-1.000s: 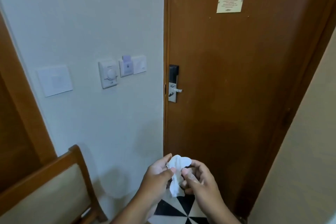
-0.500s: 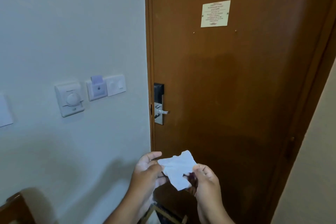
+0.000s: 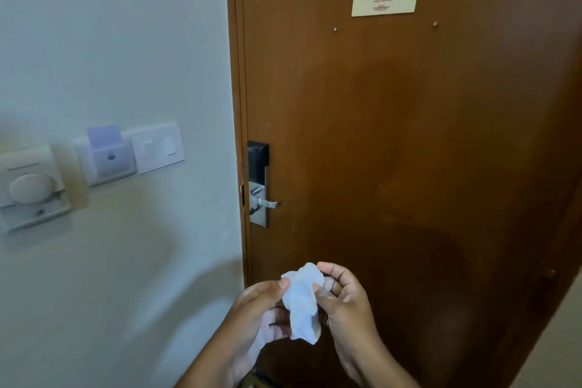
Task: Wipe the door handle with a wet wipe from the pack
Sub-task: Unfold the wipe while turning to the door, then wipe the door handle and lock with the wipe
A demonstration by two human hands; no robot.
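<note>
Left hand and right hand both pinch crumpled white wet wipe, held below and well apart from silver lever door handle on brown wooden door; risk: bunched wipe slips or covers poorly.

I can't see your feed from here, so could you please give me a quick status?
Left hand and right hand both pinch the wipe, bunched. Handle above, untouched. Nothing in the way.

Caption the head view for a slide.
Both hands, left hand and right hand, hold a crumpled wet wipe below the lever door handle, not yet touching it.
</note>
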